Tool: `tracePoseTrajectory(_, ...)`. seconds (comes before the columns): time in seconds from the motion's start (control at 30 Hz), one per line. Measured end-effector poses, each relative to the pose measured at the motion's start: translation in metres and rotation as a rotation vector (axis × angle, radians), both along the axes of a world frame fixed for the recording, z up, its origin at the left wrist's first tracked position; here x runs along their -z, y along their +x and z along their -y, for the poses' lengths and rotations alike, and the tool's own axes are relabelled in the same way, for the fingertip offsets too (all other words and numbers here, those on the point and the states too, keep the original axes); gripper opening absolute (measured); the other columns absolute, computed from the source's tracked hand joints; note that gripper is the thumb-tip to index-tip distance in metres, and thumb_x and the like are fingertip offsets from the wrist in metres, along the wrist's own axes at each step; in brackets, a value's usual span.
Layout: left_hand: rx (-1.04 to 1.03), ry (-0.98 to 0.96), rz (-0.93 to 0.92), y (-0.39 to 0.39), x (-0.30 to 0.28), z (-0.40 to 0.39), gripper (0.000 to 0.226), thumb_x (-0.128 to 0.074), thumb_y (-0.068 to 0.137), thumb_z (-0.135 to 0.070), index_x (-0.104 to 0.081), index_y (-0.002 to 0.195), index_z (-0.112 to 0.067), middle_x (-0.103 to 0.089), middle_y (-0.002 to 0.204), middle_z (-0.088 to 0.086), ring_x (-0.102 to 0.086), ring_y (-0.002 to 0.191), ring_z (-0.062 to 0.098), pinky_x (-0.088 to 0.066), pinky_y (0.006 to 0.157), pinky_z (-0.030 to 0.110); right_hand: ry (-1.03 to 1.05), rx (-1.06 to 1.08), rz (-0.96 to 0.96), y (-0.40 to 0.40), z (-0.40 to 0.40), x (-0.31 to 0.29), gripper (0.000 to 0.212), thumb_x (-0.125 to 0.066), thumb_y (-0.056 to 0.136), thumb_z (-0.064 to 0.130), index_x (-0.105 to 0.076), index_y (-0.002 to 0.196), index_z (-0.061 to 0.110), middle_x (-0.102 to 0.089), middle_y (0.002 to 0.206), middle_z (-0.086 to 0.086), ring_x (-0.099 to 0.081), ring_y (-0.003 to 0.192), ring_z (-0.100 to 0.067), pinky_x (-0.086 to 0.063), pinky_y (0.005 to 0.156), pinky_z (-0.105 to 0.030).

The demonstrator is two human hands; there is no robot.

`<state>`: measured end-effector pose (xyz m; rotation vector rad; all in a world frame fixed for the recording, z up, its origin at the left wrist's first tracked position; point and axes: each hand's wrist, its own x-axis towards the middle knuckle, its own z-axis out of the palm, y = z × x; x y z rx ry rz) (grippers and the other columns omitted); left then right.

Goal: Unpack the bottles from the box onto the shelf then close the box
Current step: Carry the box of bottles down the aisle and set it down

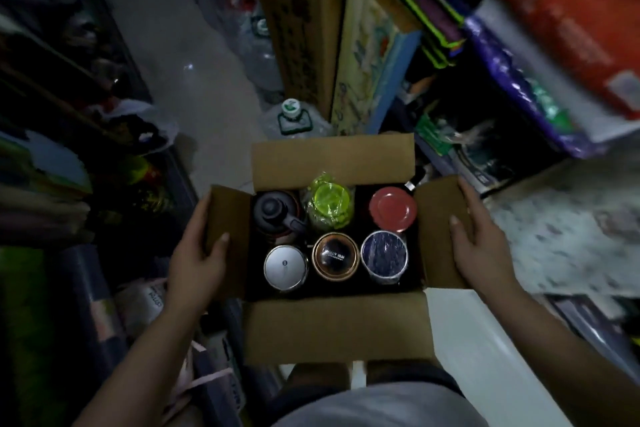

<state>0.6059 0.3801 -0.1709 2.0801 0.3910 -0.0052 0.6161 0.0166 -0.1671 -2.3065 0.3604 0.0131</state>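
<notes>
An open cardboard box point(337, 326) is held in front of me, all its flaps spread out. Inside stand several bottles seen from above: a black-lidded one point(275, 213), a yellow-green wrapped one point(329, 199), a red-lidded one point(392, 209), a silver-lidded one point(285, 267), a brown-rimmed dark one point(335, 255) and a blue wrapped one point(383, 255). My left hand point(197, 250) grips the left side flap, thumb on top. On the right side flap rests my right hand point(479, 236), also gripping it.
Packed shelves line both sides: dark goods on the left, packaged goods point(561, 21) in orange and purple on the right. A tall carton point(301, 21) and large water bottles point(292, 116) stand beyond the box. A pale floor aisle point(194, 80) runs ahead.
</notes>
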Motion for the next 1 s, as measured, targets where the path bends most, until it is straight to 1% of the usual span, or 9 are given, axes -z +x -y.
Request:
tracePoseTrajectory(0.07,0.081,0.008,0.007,0.004,-0.013,0.021,0.068,-0.054,0.093,-0.003,-0.032,0.144,-0.042,-0.044,0.136,-0.015,-0.045,0.128,0.011,-0.038,0.100,0.028,-0.024,0.106,-0.003,-0.029,0.021,-0.008,0.060,-0.048,0.096,0.013,-0.025,0.148,0.034,-0.057,0.059,-0.010,-0.052,0.050,-0.027,-0.038,0.046,-0.031)
tracePoseTrajectory(0.13,0.176,-0.003,0.040,0.007,-0.023,0.046,0.069,-0.054,0.094,-0.004,-0.031,0.142,-0.049,-0.043,0.139,-0.016,-0.043,0.132,0.009,-0.037,0.100,0.025,-0.049,0.214,0.001,-0.061,0.042,-0.013,0.062,-0.048,0.095,0.012,-0.025,0.148,0.034,-0.047,0.050,-0.005,-0.045,0.043,-0.021,-0.030,0.043,-0.026)
tracePoseTrajectory(0.27,0.362,0.017,0.053,0.006,-0.034,0.104,0.068,-0.055,0.093,-0.004,-0.032,0.143,-0.044,-0.043,0.141,-0.013,-0.044,0.128,0.003,-0.038,0.101,0.025,-0.008,0.381,0.041,-0.135,0.080,-0.021,0.064,-0.048,0.094,0.008,-0.026,0.148,0.034,-0.066,0.090,-0.028,-0.061,0.068,-0.039,-0.049,0.057,-0.040)
tracePoseTrajectory(0.4,0.592,0.068,0.017,-0.004,-0.037,0.173,0.071,-0.056,0.093,-0.004,-0.030,0.144,-0.046,-0.042,0.149,-0.003,-0.042,0.135,0.015,-0.036,0.106,0.034,0.030,0.620,0.044,-0.220,0.115,-0.029,0.065,-0.048,0.093,0.006,-0.028,0.147,0.034,-0.066,0.114,-0.021,-0.064,0.085,-0.040,-0.051,0.071,-0.044)
tracePoseTrajectory(0.5,0.783,0.059,0.009,-0.022,-0.040,0.238,0.069,-0.054,0.092,0.000,-0.028,0.149,-0.028,-0.038,0.150,-0.007,-0.037,0.136,0.009,-0.033,0.111,0.034,0.062,0.816,0.025,-0.289,0.140,-0.038,0.064,-0.048,0.093,0.006,-0.029,0.146,0.037,-0.068,0.086,0.002,-0.060,0.068,-0.019,-0.046,0.063,-0.026)
tracePoseTrajectory(0.6,0.966,-0.066,-0.055,-0.043,-0.038,0.305,0.073,-0.052,0.090,0.008,-0.031,0.147,-0.032,-0.043,0.149,-0.007,-0.042,0.136,0.010,-0.033,0.114,0.045,0.018,1.017,-0.006,-0.360,0.155,-0.050,0.064,-0.048,0.093,0.007,-0.029,0.146,0.038,-0.044,0.062,0.021,-0.045,0.053,-0.006,-0.034,0.052,-0.014)
tracePoseTrajectory(0.73,1.237,-0.096,-0.080,-0.079,-0.039,0.401,0.072,-0.052,0.090,0.009,-0.032,0.148,-0.029,-0.043,0.149,-0.005,-0.042,0.136,0.008,-0.031,0.115,0.038,0.030,1.318,0.034,-0.441,0.151,-0.055,0.066,-0.049,0.092,0.006,-0.030,0.143,0.043,-0.069,0.106,-0.003,-0.064,0.090,-0.026,-0.043,0.073,-0.028)
tracePoseTrajectory(0.87,1.487,-0.086,-0.055,-0.124,-0.044,0.486,0.068,-0.052,0.092,0.005,-0.028,0.149,-0.025,-0.034,0.144,-0.017,-0.036,0.134,0.002,-0.029,0.107,0.022,-0.019,1.590,0.057,-0.497,0.131,-0.052,0.074,-0.047,0.090,0.011,-0.021,0.134,0.064,-0.060,0.130,-0.009,-0.060,0.108,-0.037,-0.050,0.089,-0.053)
tracePoseTrajectory(1.0,1.816,-0.065,-0.034,-0.162,-0.050,0.556,0.068,-0.053,0.094,-0.002,-0.029,0.146,-0.039,-0.041,0.145,-0.017,-0.042,0.131,0.000,-0.037,0.106,0.029,-0.094,1.877,0.094,-0.530,0.096,-0.058,0.071,-0.050,0.089,0.005,-0.028,0.142,0.048,-0.058,0.128,-0.005,-0.057,0.097,-0.019,-0.046,0.084,-0.032)
